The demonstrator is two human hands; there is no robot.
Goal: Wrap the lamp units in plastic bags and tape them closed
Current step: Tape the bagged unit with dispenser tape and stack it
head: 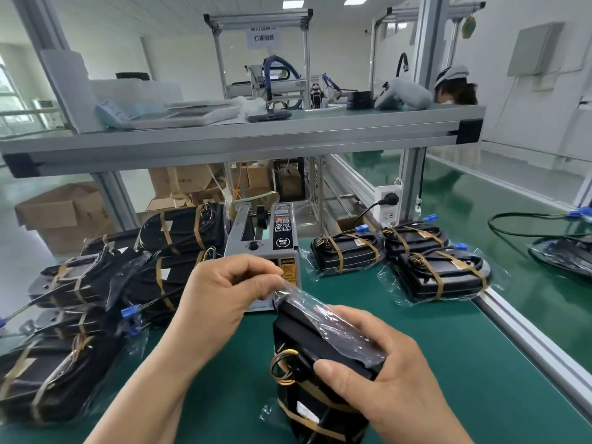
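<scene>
A black lamp unit (298, 334) stands on end on the green table (448, 363), with brown tape bands around its lower part. My right hand (378, 376) grips its upper side, fingers curled over the clear plastic bag (336, 318) that covers the top. My left hand (227, 290) pinches the twisted far end of that bag, just in front of the grey tape dispenser (272, 238). A coiled wire ring shows on the unit's near face.
Several wrapped, taped lamp units are piled at the left (86, 283), and three more lie at the right (439, 274). A power strip (387, 206) stands behind them. An overhead shelf (243, 139) crosses the view. Cardboard boxes (61, 213) sit beyond the table's left edge.
</scene>
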